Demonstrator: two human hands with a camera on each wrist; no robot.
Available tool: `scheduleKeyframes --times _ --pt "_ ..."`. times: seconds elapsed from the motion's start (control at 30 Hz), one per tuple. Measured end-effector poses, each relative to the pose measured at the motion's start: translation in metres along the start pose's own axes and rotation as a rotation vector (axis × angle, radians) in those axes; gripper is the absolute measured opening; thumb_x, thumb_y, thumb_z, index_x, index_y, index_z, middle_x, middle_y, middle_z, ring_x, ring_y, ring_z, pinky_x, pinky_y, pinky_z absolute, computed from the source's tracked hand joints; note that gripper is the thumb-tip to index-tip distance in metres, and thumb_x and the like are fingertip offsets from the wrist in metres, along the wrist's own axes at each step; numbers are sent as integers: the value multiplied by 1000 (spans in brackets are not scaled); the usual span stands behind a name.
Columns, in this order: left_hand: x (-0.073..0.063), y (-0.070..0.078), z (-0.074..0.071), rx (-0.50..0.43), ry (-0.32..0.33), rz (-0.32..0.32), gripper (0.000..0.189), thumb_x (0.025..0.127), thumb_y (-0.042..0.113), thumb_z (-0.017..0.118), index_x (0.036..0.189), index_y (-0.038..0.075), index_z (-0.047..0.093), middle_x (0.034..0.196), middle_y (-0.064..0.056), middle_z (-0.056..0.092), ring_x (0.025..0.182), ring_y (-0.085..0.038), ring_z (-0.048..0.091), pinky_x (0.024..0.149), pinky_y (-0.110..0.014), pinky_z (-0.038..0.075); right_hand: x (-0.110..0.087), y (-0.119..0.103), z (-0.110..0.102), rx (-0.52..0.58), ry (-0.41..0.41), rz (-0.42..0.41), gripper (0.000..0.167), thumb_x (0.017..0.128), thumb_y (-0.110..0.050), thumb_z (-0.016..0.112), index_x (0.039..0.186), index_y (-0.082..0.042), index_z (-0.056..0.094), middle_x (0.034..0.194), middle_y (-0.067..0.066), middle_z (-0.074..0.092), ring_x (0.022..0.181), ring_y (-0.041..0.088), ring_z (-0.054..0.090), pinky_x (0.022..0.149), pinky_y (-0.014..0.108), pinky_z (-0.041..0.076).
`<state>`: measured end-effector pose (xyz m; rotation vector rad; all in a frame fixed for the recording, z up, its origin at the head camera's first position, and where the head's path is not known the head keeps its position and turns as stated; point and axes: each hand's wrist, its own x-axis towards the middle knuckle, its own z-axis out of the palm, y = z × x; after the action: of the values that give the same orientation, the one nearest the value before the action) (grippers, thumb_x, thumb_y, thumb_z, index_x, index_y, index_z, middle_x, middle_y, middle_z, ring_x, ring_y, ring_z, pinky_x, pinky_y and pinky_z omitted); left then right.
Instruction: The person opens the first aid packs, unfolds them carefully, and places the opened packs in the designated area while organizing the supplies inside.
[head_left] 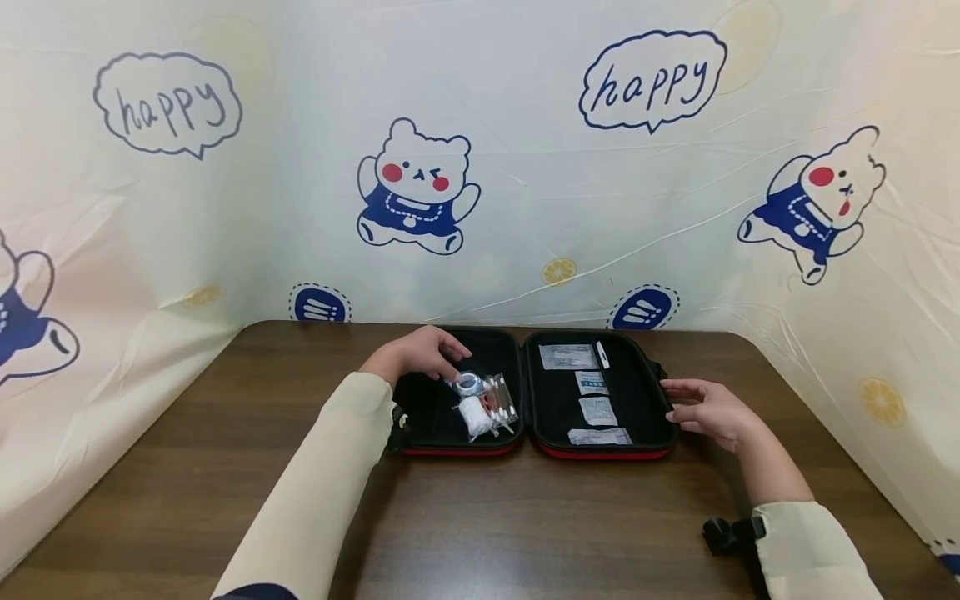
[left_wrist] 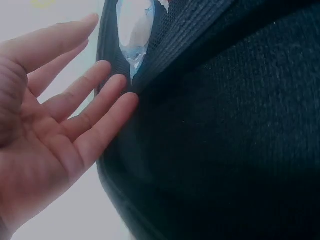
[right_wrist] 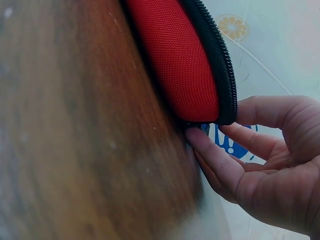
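A zippered first-aid case [head_left: 465, 451], red outside and black inside, lies spread open on the table. Over its left half reaches my left hand [head_left: 426, 352], fingers extended; the left wrist view shows the fingertips [left_wrist: 131, 100] at the edge of a mesh pocket [left_wrist: 172, 37] with a clear packet [left_wrist: 135, 25] inside. Below that hand are a roll of tape [head_left: 469, 383], a bag of white cotton [head_left: 474, 415] and packed cotton swabs [head_left: 501, 398]. My right hand [head_left: 708, 410] holds the right half's outer edge, thumb and fingers either side of the zipper rim [right_wrist: 229, 85].
In the right half sit several flat packets [head_left: 567, 357] and a slim white stick-like item [head_left: 602, 355]. The brown wooden table [head_left: 480, 517] extends in front of the case. A printed curtain [head_left: 525, 208] hangs close behind it.
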<state>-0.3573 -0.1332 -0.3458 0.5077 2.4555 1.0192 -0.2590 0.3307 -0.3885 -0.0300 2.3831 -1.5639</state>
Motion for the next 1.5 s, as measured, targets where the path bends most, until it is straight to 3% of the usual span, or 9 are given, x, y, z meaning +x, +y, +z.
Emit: scheduleKeyframes --times 0.17,0.43,0.63,0.93,1.07,1.27,1.5 --pt "3 -3 3 10 -2 -29 41 87 15 74 126 3 65 126 -16 62 107 -25 60 85 -39 56 1 1 2 8 1 -2 67 90 -2 66 146 9 30 147 35 27 112 30 51 93 38 52" --pt "5 -3 13 115 -20 -53 40 86 19 76 123 8 67 124 -12 63 107 -24 59 82 -37 56 0 2 4 11 6 4 68 89 -1 66 146 9 30 147 35 27 116 33 49 94 40 51" --pt "8 -1 18 179 -16 -65 39 86 14 76 124 10 67 121 -11 64 101 -23 60 81 -36 56 0 3 4 12 9 9 68 89 -1 66 146 9 31 147 36 28 112 30 51 94 40 52" --pt "7 0 16 180 -8 -51 40 82 4 76 122 7 68 102 -7 66 90 -20 59 75 -31 54 -1 3 4 9 13 11 67 89 -2 67 145 9 32 146 36 28 119 36 49 95 41 51" --pt "4 -1 10 140 5 -33 34 82 3 76 116 4 69 97 -8 65 86 -20 58 72 -30 55 -1 3 4 17 11 7 67 89 -2 67 145 9 33 147 35 28 123 39 47 94 41 51" --pt "-4 -3 1 -30 9 -49 23 85 0 72 108 3 71 97 -12 63 85 -23 60 76 -35 58 -1 2 3 24 14 5 68 89 -2 67 146 9 32 147 35 28 116 32 51 93 39 52" --pt "-10 -8 -8 -152 57 -44 26 89 1 69 114 1 67 107 -16 61 91 -28 63 73 -38 59 -1 0 2 26 11 -3 68 89 -3 67 146 9 31 147 35 28 114 29 51 93 38 52"
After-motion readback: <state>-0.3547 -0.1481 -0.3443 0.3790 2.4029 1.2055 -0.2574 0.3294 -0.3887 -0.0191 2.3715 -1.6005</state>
